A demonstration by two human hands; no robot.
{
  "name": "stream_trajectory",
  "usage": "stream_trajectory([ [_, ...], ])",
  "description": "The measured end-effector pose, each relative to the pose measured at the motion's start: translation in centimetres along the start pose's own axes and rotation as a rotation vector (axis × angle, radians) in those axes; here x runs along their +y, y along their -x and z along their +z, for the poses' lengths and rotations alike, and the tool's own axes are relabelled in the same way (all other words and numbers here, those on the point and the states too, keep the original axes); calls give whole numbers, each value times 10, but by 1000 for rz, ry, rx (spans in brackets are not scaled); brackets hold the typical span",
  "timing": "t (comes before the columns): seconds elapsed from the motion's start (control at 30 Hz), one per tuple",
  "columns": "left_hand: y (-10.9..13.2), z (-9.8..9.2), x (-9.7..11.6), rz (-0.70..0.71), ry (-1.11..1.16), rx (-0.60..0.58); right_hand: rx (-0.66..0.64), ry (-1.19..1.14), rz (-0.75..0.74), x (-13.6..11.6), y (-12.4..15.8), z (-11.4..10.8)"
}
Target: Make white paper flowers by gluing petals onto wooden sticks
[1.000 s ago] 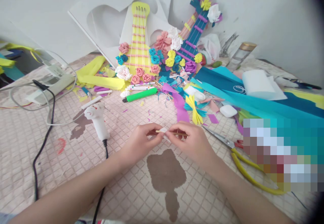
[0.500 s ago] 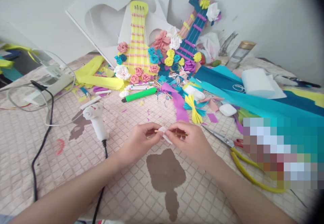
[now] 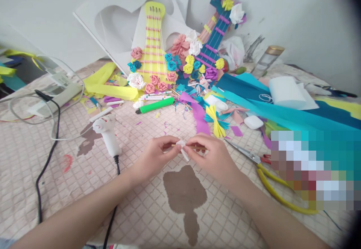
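My left hand [image 3: 158,153] and my right hand [image 3: 210,153] meet above the middle of the table. Between them they pinch a thin wooden stick [image 3: 201,148] with a small piece of white paper [image 3: 185,155] wrapped round it. The left fingertips close on the stick's left part and the paper's edge; the right fingertips press the paper and the stick's right part. Some of the paper is hidden behind the fingers. A narrow white end of it hangs down between the hands.
A white glue gun [image 3: 108,134] stands on the left, its black cord [image 3: 116,189] running forward. Yellow-handled scissors [image 3: 262,164] lie on the right. Behind are a green marker [image 3: 156,105], paper scraps, a yellow paper guitar [image 3: 153,50], a blue one [image 3: 214,38] and a white roll [image 3: 286,93].
The white paper has turned slightly on the stick, and its loose end hangs a little lower. Both hands stay almost in place.
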State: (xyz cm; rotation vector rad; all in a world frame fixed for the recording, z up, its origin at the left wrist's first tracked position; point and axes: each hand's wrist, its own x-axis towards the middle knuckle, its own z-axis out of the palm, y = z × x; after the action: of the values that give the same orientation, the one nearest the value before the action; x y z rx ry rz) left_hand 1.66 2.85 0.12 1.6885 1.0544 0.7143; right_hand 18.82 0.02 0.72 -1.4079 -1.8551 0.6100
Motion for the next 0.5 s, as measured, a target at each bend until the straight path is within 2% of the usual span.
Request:
stream_trajectory([
  [0.17,-1,1,3,11,4,11,-12,-6,29,-3,0,-1],
  [0.27,-1,1,3,-3,24,9,24,10,18,-3,1,0],
  [0.37,0,0,3,-23,44,-2,66,23,-44,-1,1,2],
  [0.5,-1,-1,3,-33,47,-36,48,-19,-135,2,2,4],
])
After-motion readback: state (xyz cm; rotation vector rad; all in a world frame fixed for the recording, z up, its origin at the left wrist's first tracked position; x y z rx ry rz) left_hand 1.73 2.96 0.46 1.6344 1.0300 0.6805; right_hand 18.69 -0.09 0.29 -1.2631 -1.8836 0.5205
